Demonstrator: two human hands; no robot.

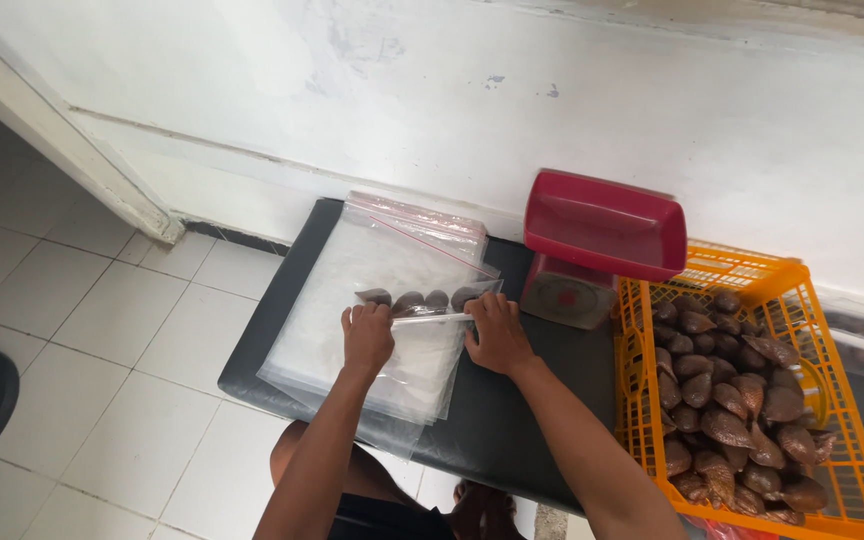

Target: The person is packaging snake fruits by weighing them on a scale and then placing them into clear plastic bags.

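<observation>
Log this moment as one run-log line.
left hand: pinching bag edge | right hand: pinching same edge | bag: holds brown fruit | nearby: scale, orange crate

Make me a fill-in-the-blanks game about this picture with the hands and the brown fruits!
1. Both hands, the left hand and the right hand, pinch the top of a clear plastic ____ with brown fruits inside.
2. The crate full of scaly brown fruits is coloured ____.
3. The tray on top of the weighing scale is coloured ____.
4. The stack of clear bags lies on a mat that is coloured ____.

Missing words: bag; orange; red; black
</observation>
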